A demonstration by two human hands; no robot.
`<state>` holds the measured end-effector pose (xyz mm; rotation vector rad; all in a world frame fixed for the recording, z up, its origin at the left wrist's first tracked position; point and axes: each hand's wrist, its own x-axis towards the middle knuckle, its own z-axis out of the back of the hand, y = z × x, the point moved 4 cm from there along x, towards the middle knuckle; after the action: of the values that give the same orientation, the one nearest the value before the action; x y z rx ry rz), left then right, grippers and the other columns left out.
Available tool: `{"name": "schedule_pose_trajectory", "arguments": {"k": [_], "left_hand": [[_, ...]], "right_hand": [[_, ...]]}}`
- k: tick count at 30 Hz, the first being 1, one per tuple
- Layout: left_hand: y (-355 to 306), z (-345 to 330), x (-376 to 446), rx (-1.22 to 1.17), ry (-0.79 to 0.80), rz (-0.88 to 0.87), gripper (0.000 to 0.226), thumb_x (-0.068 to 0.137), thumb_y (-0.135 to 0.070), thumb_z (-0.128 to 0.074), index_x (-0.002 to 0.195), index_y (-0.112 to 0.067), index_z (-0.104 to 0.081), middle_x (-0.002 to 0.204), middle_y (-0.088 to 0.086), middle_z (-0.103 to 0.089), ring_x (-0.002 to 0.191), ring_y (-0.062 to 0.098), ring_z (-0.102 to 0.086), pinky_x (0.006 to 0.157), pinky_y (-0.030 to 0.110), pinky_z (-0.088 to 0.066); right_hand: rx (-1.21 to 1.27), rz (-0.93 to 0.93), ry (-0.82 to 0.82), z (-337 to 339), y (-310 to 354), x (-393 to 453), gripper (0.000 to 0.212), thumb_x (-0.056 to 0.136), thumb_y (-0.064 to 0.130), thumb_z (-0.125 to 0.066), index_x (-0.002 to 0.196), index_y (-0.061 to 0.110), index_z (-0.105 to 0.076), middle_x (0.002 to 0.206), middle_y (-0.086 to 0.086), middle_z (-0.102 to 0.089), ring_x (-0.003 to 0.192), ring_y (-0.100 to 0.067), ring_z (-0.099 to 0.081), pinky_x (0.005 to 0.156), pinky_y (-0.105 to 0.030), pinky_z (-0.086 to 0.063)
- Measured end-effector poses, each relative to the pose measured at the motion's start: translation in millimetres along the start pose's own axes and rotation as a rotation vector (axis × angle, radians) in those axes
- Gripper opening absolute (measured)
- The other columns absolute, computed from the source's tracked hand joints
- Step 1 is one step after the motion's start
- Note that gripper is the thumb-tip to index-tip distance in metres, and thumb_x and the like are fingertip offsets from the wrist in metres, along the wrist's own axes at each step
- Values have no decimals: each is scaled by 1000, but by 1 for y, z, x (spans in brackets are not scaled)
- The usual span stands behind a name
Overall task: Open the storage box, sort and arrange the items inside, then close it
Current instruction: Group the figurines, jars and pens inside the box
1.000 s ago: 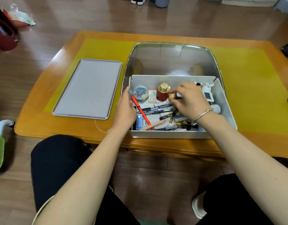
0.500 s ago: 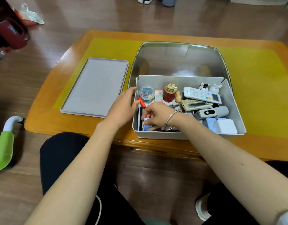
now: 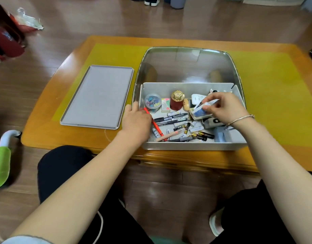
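- A wooden table (image 3: 46,136) carries a yellow mat (image 3: 275,95), with brown plank floor all round; one pair of dark sneakers (image 3: 151,0) stands at 12 o'clock, right at the top edge.
- The grey storage box (image 3: 187,146) sits on the table at about 1 o'clock from the viewer, its near wall almost at the table's front edge.
- One clear lid (image 3: 187,66) stands up behind the box at 12 o'clock; one flat grey tray (image 3: 99,97) lies at 9 o'clock of the box, just beside it.
- Bare mat lies open at 3 o'clock of the box.
- The left hand (image 3: 136,123) rests on the box's left wall, fingers relaxed and straight, holding nothing.
- The right hand (image 3: 224,107) pinches a small white-and-blue pack (image 3: 200,112) above the box's back right part; one bracelet (image 3: 239,119) circles that wrist.
- Inside: one red pen (image 3: 156,125), one round clear tub of clips (image 3: 152,103), one red jar with a gold top (image 3: 176,102), and several black markers (image 3: 171,119) in a loose jumble, too tangled to count.
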<state>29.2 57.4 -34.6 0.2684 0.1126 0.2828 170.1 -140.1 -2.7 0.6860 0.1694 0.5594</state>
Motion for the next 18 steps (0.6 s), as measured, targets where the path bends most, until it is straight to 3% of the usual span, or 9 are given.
{"name": "schedule_pose_trajectory", "arguments": {"k": [1,4,8,12,15,18], "left_hand": [[-4,-1,2,35,34,4,49,84,-48,-63,125,-22,-57,120,-3,-60,118,24,-35,92,36,-29],[-9,-4,7,27,86,20,50,85,-50,-62,126,-22,-56,122,-1,-58,119,25,-34,94,37,-29],[-3,-7,12,-105,90,-4,62,75,-62,-67,122,-23,-57,121,1,-56,117,25,-35,92,37,-29],[11,-10,16,-251,158,-77,57,73,-62,-68,120,-31,-58,118,-3,-58,106,20,-32,85,36,-26],[20,-11,19,-278,265,-131,46,81,-44,-65,126,-41,-55,120,-6,-57,96,14,-22,81,33,-22],[18,-10,19,-254,319,-144,45,82,-34,-64,125,-44,-55,122,-6,-55,101,16,-27,85,34,-25]], "right_hand": [[1,-25,-34,8,-7,-1,6,80,10,-69,84,15,-68,58,14,-60,52,-7,-55,60,-20,-43],[88,-99,-68,26,-26,-5,6,83,5,-67,86,10,-66,79,-7,-65,65,-22,-64,71,-36,-52],[143,-194,-29,36,-46,-11,1,84,4,-66,83,4,-65,65,-9,-64,40,-1,-59,46,-14,-50],[173,-279,-134,44,-58,-14,5,85,6,-66,84,1,-65,66,-12,-65,49,-17,-65,60,-29,-56],[142,-319,-203,45,-62,-15,12,87,6,-63,97,1,-63,82,-19,-66,48,-10,-65,55,-24,-55],[-165,-259,-273,46,-57,-15,30,84,17,-67,113,11,-63,111,-15,-61,94,-24,-63,84,-29,-46]]}}
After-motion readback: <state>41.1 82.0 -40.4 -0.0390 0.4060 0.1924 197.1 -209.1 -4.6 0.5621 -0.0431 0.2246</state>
